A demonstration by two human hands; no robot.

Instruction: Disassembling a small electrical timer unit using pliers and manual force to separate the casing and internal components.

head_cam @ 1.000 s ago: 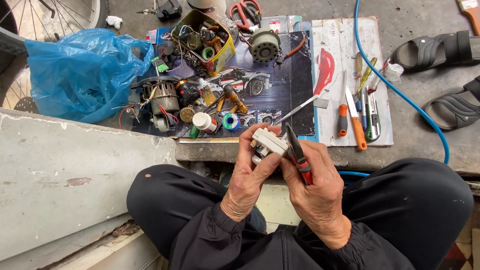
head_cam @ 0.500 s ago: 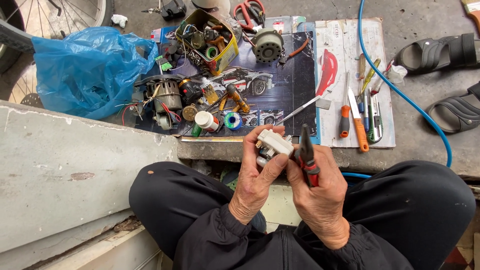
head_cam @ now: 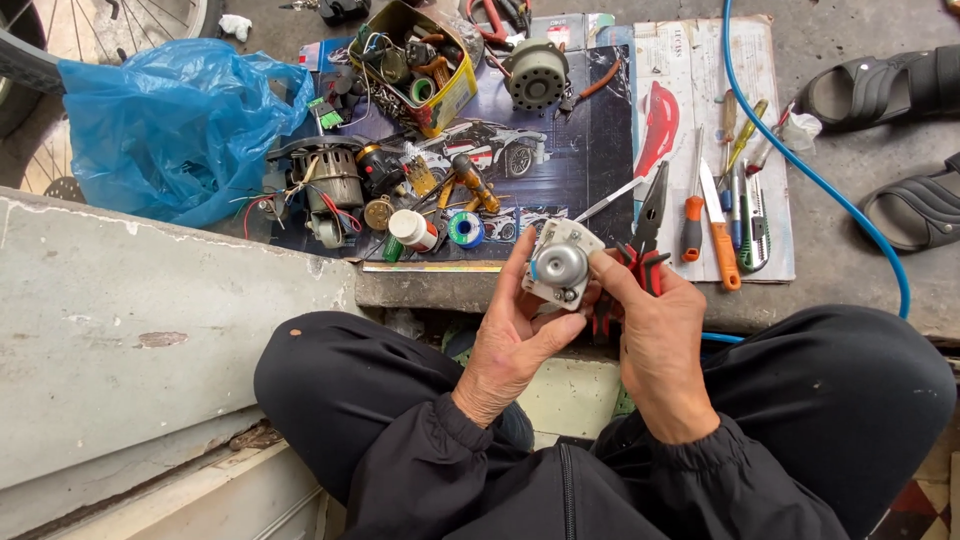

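Small white motor unit [head_cam: 560, 266] with a round metal cap sits above the lap, gripped by the left hand [head_cam: 510, 335]; right hand [head_cam: 655, 335] clasps red-handled pliers [head_cam: 640, 245], fingertip steadying it; best kept level, grip firm

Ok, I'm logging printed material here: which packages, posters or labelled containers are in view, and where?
Dark car poster: flat under the parts, ahead of the hands.
White sheet with a red shape: right of it, under the tools.
Yellow tin: rectangular, top centre, full of parts.
Blue plastic bag: crumpled, far left.
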